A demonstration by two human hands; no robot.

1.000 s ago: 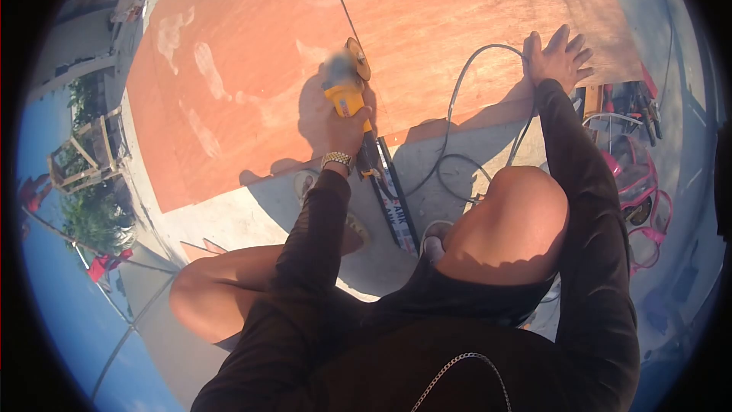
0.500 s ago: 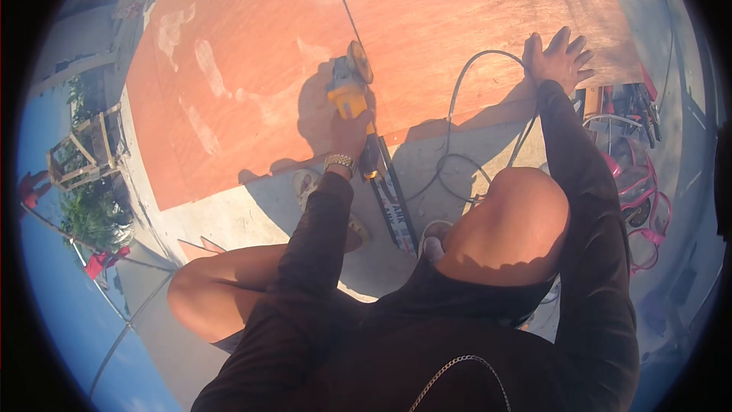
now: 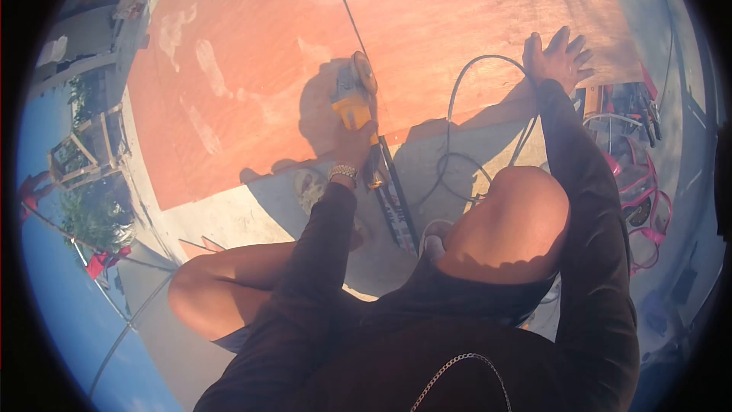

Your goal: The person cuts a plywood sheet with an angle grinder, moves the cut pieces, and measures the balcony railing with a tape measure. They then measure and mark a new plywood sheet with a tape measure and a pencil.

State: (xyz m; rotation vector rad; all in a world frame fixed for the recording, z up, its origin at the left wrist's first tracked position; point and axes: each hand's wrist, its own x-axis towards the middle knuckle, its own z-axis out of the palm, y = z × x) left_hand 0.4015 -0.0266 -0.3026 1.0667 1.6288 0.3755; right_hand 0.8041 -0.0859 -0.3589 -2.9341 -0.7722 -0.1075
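Note:
A reddish plywood sheet [image 3: 252, 46] lies in front of me with a dark, narrow line running down it from the far edge. My left hand [image 3: 354, 143] is closed around the body of a yellow and grey angle grinder [image 3: 352, 107]. The grinder's round disc [image 3: 364, 72] stands on edge at the near end of that line. Fingers spread, my right hand [image 3: 557, 61] rests flat on the sheet near its right edge. A dark cable [image 3: 451, 95] loops over the sheet between my hands. Below the grinder lies a long black bar with white lettering [image 3: 398, 217].
Pink straps [image 3: 648, 236] and assorted tools [image 3: 644, 111] lie at the right beside the sheet. My bent knees flank the work. At the left are a wooden frame [image 3: 88, 149], a drop with greenery below, and a rope with red cloth [image 3: 107, 262].
The grinder and my left hand have shifted slightly toward me along the dark line. My right hand stays in place on the sheet.

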